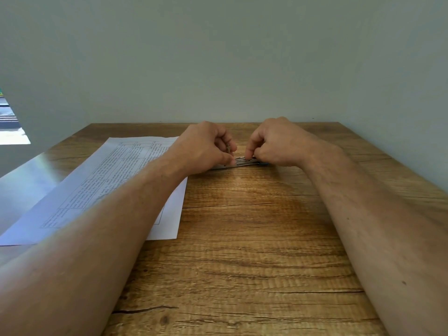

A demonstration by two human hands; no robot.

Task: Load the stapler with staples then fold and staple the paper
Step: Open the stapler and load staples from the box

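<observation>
A metal stapler (242, 162) lies opened flat on the wooden table (242, 238), near the far edge. My left hand (206, 149) grips its left end, fingers curled, with a small metal part sticking up between them. My right hand (274, 144) pinches something at the stapler's channel with thumb and fingertips; whether that is a strip of staples is too small to tell. A printed sheet of paper (101, 185) with a table on it lies flat to the left, partly under my left forearm.
A plain pale wall (242, 69) stands right behind the table's far edge and along the right side. A window opening (9, 122) shows at the far left. The wooden surface in front of the stapler is bare.
</observation>
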